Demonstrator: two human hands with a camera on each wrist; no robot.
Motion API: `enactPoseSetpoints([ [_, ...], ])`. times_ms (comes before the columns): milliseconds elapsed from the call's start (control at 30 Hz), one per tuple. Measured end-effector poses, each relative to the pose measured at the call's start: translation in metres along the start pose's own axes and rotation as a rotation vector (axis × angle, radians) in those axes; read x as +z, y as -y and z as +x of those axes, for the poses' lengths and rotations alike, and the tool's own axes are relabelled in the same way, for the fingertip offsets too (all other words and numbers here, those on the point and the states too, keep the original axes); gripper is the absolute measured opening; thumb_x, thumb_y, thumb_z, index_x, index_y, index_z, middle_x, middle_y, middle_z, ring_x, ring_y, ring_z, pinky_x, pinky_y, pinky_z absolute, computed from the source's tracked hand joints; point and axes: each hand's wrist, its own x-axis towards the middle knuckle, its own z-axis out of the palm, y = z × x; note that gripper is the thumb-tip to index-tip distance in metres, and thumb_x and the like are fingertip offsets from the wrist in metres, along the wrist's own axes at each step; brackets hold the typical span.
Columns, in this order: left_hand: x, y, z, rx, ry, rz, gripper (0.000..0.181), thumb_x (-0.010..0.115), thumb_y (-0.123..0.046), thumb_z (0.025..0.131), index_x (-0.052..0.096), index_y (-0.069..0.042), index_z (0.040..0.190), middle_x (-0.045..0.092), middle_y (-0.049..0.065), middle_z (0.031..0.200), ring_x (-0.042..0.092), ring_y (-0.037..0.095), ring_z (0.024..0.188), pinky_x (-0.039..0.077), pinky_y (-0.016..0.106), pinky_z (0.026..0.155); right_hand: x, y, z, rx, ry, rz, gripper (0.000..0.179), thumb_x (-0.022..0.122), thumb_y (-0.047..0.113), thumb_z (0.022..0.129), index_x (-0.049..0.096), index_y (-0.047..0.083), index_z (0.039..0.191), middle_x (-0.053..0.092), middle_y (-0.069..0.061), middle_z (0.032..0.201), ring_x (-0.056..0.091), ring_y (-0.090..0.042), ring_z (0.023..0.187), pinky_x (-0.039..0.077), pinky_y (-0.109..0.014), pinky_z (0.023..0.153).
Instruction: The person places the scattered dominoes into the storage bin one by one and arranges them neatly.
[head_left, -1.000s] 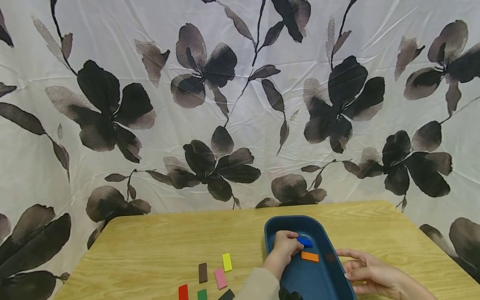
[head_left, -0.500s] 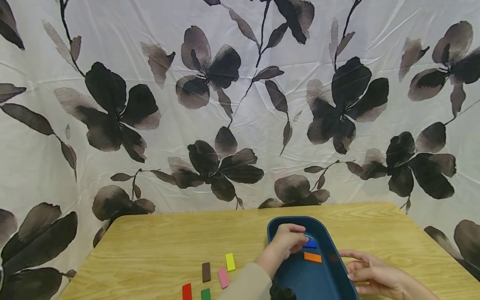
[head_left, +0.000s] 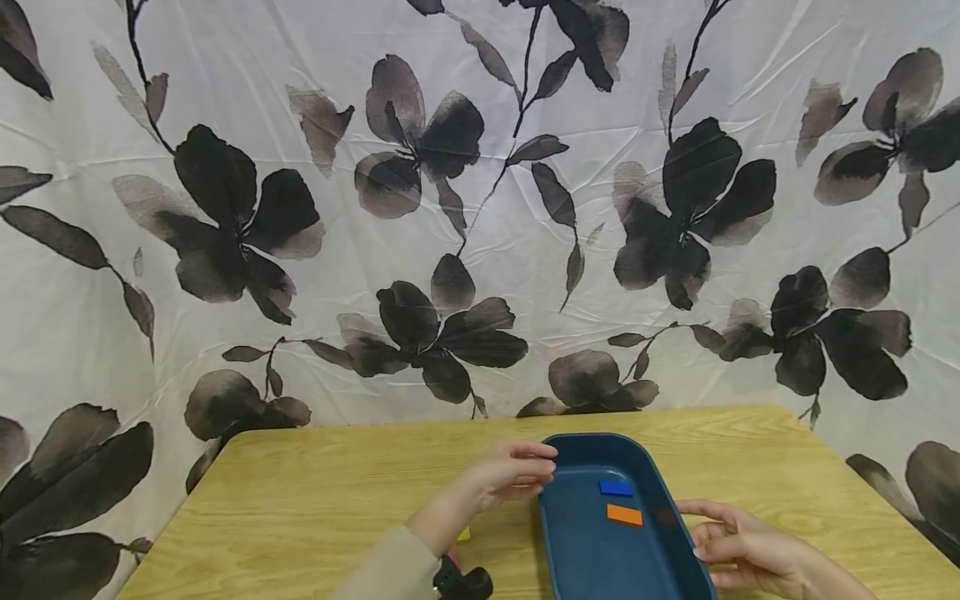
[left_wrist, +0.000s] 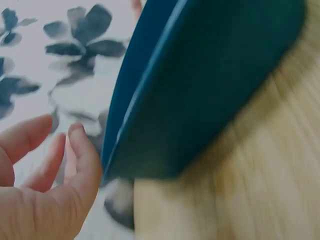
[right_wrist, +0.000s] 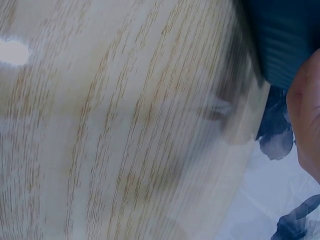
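A blue block (head_left: 616, 488) and an orange block (head_left: 624, 515) lie side by side in the dark blue tray (head_left: 570, 575) on the table. My left hand (head_left: 510, 473) is at the tray's far left rim with nothing in it, its fingers loosely extended. In the left wrist view, the same hand (left_wrist: 55, 185) has its thumb and fingers apart beside the tray wall (left_wrist: 210, 90). My right hand (head_left: 742, 546) rests its fingers against the outside of the tray's right side; the right wrist view catches only part of it (right_wrist: 306, 115).
Slivers of a yellow block (head_left: 464, 533) and a pink block (head_left: 452, 552) show behind my left forearm, which hides the area around them. The wooden table (head_left: 322, 483) extends left of the tray. A floral cloth (head_left: 480, 208) hangs behind the table's far edge.
My left hand has let go of the blue block in the tray and moved left, out past the rim. The blue block now lies flat behind the orange one. My right hand has stayed put.
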Motion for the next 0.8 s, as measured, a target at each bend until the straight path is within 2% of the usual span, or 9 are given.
enactPoseSetpoints([
  [133,-0.038,-0.001,-0.021,0.008,0.02,0.027,0.041,0.061,-0.009,0.088,0.051,0.007,0.125,0.062,0.005,0.103,0.061,0.011,0.087,0.05,0.025,0.076,0.0,-0.001,0.0,-0.003,-0.003,-0.008,0.045,0.034,-0.01,0.094,0.043,0.012,0.132,0.061,-0.006,0.106,0.062,-0.019,0.099,0.05,-0.03,0.084],
  [300,-0.078,0.007,-0.049,0.014,0.01,0.069,0.046,0.064,-0.014,0.088,0.05,0.008,0.126,0.061,0.009,0.11,0.06,0.015,0.094,0.049,0.03,0.082,-0.001,-0.001,0.001,0.006,0.02,0.03,0.045,0.032,-0.01,0.094,0.044,0.013,0.131,0.061,-0.007,0.108,0.062,-0.02,0.101,0.049,-0.031,0.086],
  [400,-0.094,0.015,-0.063,0.009,0.012,0.089,0.049,0.064,-0.016,0.088,0.048,0.01,0.127,0.059,0.011,0.114,0.059,0.018,0.098,0.049,0.036,0.087,-0.002,-0.002,0.0,0.007,0.041,0.065,0.046,0.029,-0.011,0.095,0.045,0.013,0.13,0.06,-0.007,0.11,0.06,-0.021,0.105,0.047,-0.032,0.089],
  [567,-0.114,0.026,-0.086,-0.034,0.015,0.095,0.054,0.065,-0.02,0.088,0.046,0.011,0.128,0.059,0.011,0.116,0.059,0.015,0.095,0.048,0.036,0.088,-0.002,-0.002,-0.001,0.008,0.049,0.095,0.046,0.029,-0.012,0.094,0.045,0.013,0.13,0.06,-0.007,0.11,0.059,-0.021,0.107,0.046,-0.033,0.091],
  [800,-0.143,0.039,-0.118,-0.047,0.004,0.087,0.051,0.065,-0.014,0.088,0.045,0.013,0.127,0.062,0.008,0.106,0.059,0.016,0.096,0.05,0.033,0.083,0.002,-0.002,0.002,0.011,0.024,0.11,0.047,0.029,-0.012,0.094,0.044,0.011,0.132,0.06,-0.008,0.11,0.06,-0.022,0.105,0.044,-0.035,0.093],
])
